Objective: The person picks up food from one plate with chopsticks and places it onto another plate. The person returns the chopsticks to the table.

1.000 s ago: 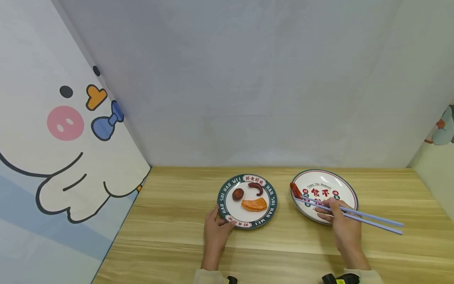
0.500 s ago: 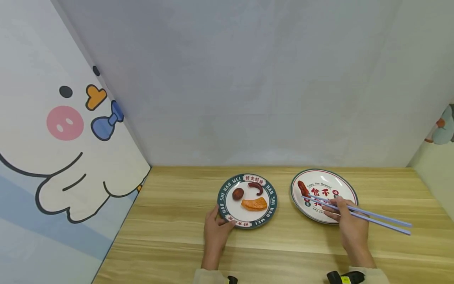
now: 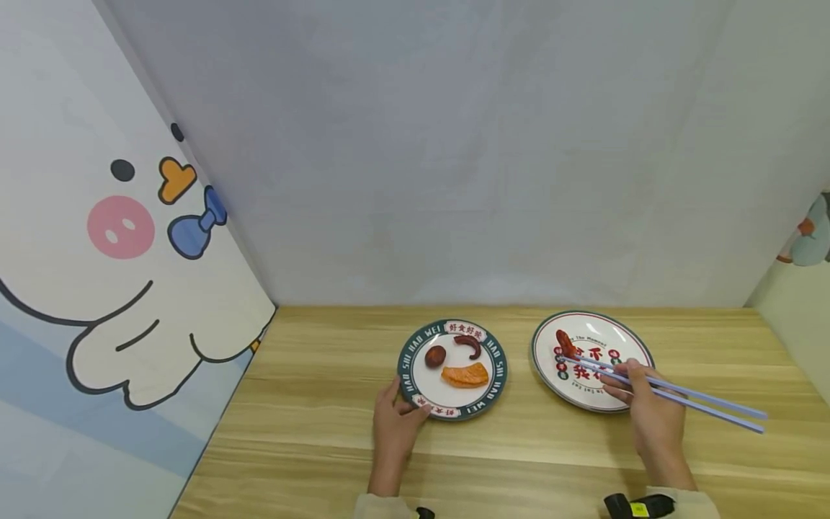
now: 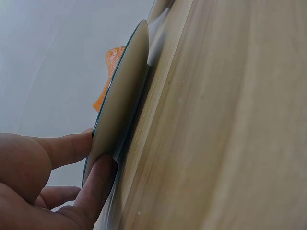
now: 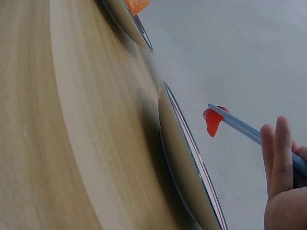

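Note:
My right hand holds a pair of pale blue chopsticks. Their tips pinch a glossy red, elongated piece of food over the left part of the white plate with red lettering. In the right wrist view, the red food hangs from the tips, raised above the plate rim. My left hand grips the lower left rim of the green-rimmed plate. The left wrist view has its fingers at the rim and underside of that plate.
On the green-rimmed plate lie an orange, fillet-like slice, a round brown piece and a dark red curled piece. Both plates stand on a wood-grain table near its back edge, with a pale wall sheet behind.
The right hand has moved to the right, carrying the red food in the chopsticks from the plate's left rim inward over its surface. My left hand keeps its place on the other plate.

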{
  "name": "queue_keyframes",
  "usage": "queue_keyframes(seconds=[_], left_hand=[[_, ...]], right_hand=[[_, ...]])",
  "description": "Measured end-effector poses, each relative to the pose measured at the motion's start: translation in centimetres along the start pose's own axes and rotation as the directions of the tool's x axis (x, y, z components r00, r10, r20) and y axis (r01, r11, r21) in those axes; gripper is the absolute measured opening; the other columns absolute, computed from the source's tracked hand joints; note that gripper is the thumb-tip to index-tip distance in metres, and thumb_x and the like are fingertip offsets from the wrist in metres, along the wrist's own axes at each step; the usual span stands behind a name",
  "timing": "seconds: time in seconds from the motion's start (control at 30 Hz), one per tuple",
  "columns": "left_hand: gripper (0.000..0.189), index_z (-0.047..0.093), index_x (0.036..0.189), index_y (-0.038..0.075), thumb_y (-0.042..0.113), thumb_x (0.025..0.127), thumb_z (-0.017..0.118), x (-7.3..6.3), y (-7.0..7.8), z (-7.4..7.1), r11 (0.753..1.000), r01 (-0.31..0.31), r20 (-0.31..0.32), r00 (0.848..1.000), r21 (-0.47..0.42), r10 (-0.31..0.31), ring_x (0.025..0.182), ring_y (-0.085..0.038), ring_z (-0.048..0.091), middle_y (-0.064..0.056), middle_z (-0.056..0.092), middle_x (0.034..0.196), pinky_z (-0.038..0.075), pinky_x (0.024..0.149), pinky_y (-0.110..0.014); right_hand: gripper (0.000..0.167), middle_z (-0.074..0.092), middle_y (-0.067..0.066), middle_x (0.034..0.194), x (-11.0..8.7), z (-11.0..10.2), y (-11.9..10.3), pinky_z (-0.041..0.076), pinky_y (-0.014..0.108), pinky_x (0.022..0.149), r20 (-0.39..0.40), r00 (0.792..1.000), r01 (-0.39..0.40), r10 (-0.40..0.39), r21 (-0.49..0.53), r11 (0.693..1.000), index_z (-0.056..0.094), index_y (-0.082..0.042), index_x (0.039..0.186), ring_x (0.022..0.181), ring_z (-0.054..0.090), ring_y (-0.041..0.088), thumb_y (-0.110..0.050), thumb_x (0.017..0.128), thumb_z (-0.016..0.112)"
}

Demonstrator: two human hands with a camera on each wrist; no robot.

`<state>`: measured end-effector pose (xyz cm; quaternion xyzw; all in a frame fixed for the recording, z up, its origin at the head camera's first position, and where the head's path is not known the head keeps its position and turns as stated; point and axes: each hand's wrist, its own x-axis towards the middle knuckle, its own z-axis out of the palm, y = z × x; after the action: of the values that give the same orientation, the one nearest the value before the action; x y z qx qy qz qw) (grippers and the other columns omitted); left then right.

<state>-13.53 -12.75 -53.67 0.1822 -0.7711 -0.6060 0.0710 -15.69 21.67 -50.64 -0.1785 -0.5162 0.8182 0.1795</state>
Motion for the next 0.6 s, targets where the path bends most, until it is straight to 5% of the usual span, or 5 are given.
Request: queue_keyframes(seconds=[0.6], left_hand=[[0.081,0.043,0.155,-0.010,-0.006,0.083,0.082,0.14,-0.28,0.06,1.000,-0.014,0.006,1.000,-0.008,0.014,0.091,-0.021,0.065,-0.026,0.051,0.145,0.055,0.067,-0.021]], right_hand=[[0.028,0.077,0.006,0.082,1.04,-0.72,-0.33,0.064,0.025,0.067,-0.023,1.000,-0.004,0.004,0.004,1.000,0.076,-0.004,0.087,0.068,0.078,0.014,-0.007,0.108,0.057]])
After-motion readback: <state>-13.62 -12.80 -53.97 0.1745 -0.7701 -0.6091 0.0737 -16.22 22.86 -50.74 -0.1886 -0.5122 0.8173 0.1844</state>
